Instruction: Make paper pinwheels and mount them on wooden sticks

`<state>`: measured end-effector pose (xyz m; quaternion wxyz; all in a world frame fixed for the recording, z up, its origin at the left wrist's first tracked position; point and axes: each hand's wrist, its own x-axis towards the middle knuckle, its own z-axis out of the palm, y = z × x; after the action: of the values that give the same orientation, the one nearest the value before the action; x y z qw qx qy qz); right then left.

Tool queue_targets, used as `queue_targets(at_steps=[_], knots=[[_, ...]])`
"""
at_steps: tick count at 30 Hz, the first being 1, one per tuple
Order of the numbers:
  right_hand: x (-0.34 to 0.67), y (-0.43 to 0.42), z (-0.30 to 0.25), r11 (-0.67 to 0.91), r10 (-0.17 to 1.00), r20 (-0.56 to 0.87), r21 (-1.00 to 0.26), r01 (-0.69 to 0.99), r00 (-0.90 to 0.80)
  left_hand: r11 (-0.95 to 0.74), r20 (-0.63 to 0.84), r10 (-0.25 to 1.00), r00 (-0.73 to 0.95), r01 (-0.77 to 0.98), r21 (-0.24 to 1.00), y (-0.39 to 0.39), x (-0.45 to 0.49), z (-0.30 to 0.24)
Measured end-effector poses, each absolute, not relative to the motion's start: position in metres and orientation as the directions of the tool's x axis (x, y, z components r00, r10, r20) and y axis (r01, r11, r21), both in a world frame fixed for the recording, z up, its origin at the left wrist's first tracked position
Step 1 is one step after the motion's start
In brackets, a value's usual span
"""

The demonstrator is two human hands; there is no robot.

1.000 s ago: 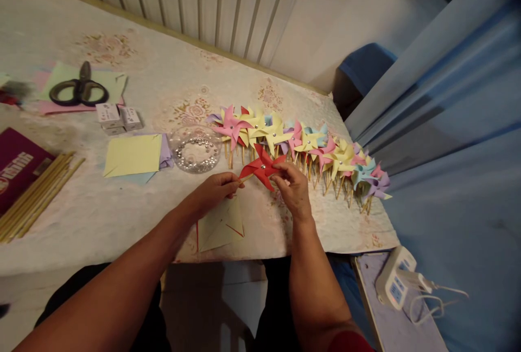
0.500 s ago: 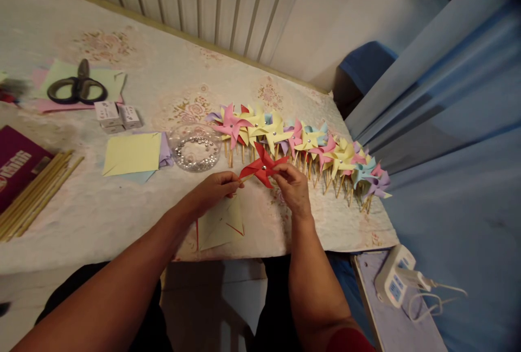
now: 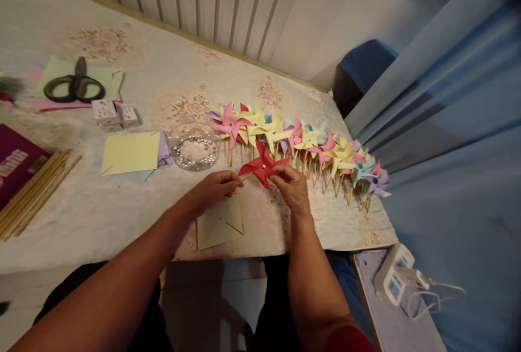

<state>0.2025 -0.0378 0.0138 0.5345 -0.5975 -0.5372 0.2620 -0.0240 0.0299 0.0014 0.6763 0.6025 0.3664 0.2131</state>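
A red paper pinwheel (image 3: 262, 166) with a silver pin at its centre is held up between my two hands. My left hand (image 3: 221, 185) is closed on its thin wooden stick. With thumb and fingers, my right hand (image 3: 292, 185) pinches the right-hand blade. Below my left hand lies a pale yellow-green paper sheet (image 3: 220, 224) with cut lines and a red edge showing under it. Just beyond my hands sits a round clear dish (image 3: 195, 148) of silver pins. A row of finished pinwheels (image 3: 277, 130) in several colours stands behind and to the right.
At left are wooden sticks (image 3: 38, 194), a purple box (image 3: 18, 162), yellow paper squares (image 3: 131, 152), two small white boxes (image 3: 106, 112) and black-handled scissors (image 3: 75, 89). A power strip (image 3: 393, 276) with a white cable lies on a ledge at lower right, beside a blue curtain (image 3: 456, 178).
Almost nothing differs. The view has shifted very slightly, and both hands keep their hold on the red pinwheel.
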Motion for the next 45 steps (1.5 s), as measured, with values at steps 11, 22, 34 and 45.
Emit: queue_targets(at_steps=[11,22,34,45], knots=[[0.198,-0.040,0.022,0.143,0.917,0.296,-0.870,0.471,0.269,0.182,-0.225,0.733,0.642,0.133,0.974,0.029,-0.024,0.004],[0.199,-0.039,0.022,0.209,0.897,0.376,-0.825,0.526,0.233,0.200,-0.240,0.734,0.636,0.136,0.970,0.029,-0.023,0.007],[0.193,-0.040,0.029,0.195,0.896,0.380,-0.801,0.566,0.230,0.207,-0.241,0.728,0.641,0.130,0.970,0.027,-0.023,0.007],[0.180,-0.047,0.027,0.212,0.755,0.475,-0.829,0.517,0.452,0.332,-0.227,0.758,0.612,-0.063,0.941,0.027,-0.022,0.001]])
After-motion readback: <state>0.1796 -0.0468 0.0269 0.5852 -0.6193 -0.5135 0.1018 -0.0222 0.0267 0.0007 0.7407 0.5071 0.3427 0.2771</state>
